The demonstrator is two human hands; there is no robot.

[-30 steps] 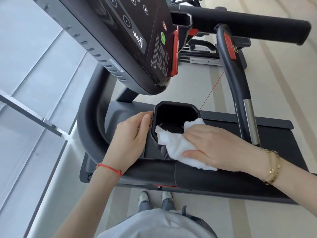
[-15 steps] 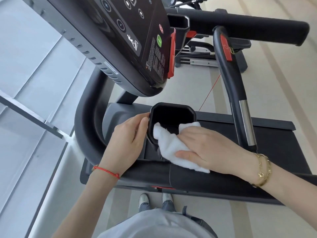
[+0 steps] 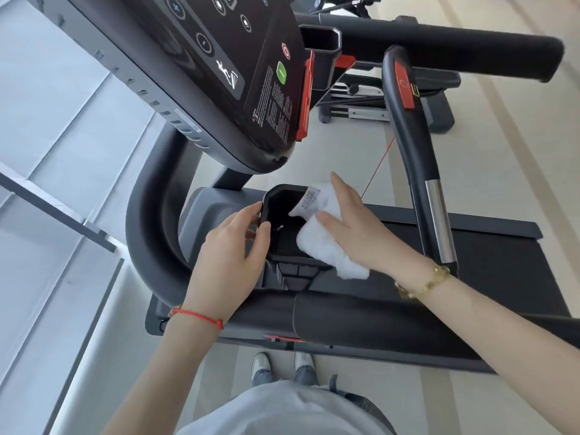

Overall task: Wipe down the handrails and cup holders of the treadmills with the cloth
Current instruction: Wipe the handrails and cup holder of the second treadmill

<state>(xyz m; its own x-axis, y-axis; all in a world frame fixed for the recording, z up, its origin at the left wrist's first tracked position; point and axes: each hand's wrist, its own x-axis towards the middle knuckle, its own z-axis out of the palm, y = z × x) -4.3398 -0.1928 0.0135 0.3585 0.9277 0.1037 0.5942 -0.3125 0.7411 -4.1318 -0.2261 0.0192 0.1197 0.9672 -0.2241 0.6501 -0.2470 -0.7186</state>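
Cup holder [image 3: 284, 229]: black hard-plastic pocket on the treadmill's console tray, below the tilted console [image 3: 219, 73], near the tray's left end. Rigid, fixed, won't flex.

Left hand [image 3: 230, 246]: fingers curled over the holder's left rim, thumb on the same wall. Bracing it, not carrying anything.

Right hand [image 3: 351, 227]: fingers mostly straight, spread flat on the cloth [image 3: 317, 240], pressing it against the holder's right rim and wall. Can't tell whether the thumb is tucked under the cloth.

Cloth: white, thick terry-looking, label tab flopped into the pocket. Draped across the right rim, lower corner hanging off the rim toward the front bar [image 3: 376, 318]. My read: soft, light, bunches easily, grips plastic better than it slides. Likely needs wadding under the fingertips to reach the pocket's corners and floor; a flat palm only covers the rim.

Best hold, I'd say: bunch the middle in the fingers and keep the loose corner gathered so it doesn't snag.

Upright handrail [image 3: 411, 146] with chrome sleeve: right of the holder, apart from both hands. Smooth and round; wrap the cloth around it.
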